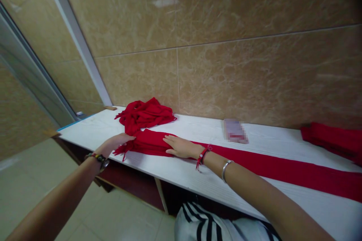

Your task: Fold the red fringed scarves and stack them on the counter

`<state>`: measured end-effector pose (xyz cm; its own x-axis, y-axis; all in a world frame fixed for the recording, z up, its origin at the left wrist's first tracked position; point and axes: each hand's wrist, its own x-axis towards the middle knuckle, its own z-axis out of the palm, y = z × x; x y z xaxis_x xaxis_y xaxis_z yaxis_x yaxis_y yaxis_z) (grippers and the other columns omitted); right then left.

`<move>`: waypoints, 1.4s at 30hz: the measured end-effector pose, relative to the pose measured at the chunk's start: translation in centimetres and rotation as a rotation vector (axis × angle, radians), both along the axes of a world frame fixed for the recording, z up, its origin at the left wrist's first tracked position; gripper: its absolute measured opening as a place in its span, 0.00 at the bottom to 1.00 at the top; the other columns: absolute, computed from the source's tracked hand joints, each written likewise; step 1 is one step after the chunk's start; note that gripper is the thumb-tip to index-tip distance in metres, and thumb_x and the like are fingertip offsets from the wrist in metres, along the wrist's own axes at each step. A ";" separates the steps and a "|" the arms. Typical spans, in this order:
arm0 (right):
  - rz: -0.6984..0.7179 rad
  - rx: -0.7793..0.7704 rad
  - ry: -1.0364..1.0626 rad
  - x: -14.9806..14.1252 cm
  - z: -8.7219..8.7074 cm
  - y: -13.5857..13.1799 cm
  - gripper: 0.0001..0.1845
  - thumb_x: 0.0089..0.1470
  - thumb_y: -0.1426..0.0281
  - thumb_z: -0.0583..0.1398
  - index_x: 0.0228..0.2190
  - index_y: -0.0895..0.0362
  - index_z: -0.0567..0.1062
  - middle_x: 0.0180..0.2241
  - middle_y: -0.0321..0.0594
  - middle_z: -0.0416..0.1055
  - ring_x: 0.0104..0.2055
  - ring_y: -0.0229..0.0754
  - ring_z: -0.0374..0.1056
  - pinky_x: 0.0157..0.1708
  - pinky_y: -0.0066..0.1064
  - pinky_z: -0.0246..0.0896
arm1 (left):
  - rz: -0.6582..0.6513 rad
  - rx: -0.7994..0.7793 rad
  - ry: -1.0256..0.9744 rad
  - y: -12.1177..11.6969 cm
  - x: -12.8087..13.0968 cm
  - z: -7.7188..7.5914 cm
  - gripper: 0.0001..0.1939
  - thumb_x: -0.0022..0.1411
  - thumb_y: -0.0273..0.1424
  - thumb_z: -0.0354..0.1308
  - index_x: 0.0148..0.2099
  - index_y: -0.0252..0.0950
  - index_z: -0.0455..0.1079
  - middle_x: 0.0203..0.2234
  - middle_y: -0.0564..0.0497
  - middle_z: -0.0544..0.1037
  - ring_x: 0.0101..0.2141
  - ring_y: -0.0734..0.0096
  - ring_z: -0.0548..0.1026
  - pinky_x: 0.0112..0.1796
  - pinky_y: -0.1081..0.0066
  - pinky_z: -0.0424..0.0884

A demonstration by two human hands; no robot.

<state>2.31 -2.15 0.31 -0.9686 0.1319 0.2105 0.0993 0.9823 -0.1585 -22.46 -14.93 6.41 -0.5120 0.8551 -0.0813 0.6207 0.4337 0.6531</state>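
Note:
A long red scarf (283,167) lies stretched along the white table, its left part folded into a flatter, wider layer with a fringed end. At that fringed end is my left hand (120,141), its fingers closed on the scarf's edge; the fingertips are partly hidden against the cloth. My right hand (181,147) lies flat on top of the folded part, fingers spread and palm down. Just behind my left hand, a second red fringed cloth (147,113) sits in a crumpled heap, touching or nearly touching the scarf.
The white table (198,171) runs along a tiled wall (226,64). A small blurred packet (235,131) lies near the wall. More folded red cloth (333,141) is at the far right. Open shelf spaces (135,184) show under the tabletop.

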 end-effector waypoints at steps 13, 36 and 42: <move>-0.016 -0.037 0.071 0.8 -0.8 -0.5 0.37 0.55 0.56 0.49 0.57 0.70 0.49 0.59 0.58 0.43 0.62 0.48 0.37 0.58 0.38 0.41 | 0.001 0.251 -0.115 4.2 1.0 4.2 0.17 0.43 0.39 0.58 0.33 0.32 0.70 0.28 0.47 0.76 0.31 0.65 0.73 0.34 0.68 0.69; -0.596 -0.284 0.035 18.2 3.1 3.5 0.19 0.55 0.67 0.47 0.31 0.61 0.75 0.33 0.44 0.74 0.36 0.44 0.69 0.36 0.31 0.60 | -0.516 0.406 0.587 8.0 19.2 1.5 0.22 0.63 0.35 0.36 0.50 0.31 0.63 0.45 0.43 0.70 0.47 0.66 0.67 0.49 0.67 0.59; -0.700 -0.434 0.007 11.1 4.8 1.7 0.31 0.52 0.53 0.50 0.44 0.67 0.69 0.45 0.56 0.68 0.46 0.50 0.64 0.41 0.31 0.57 | -0.231 0.010 0.459 7.6 11.8 1.2 0.19 0.57 0.34 0.42 0.44 0.30 0.68 0.42 0.43 0.74 0.43 0.64 0.71 0.43 0.71 0.64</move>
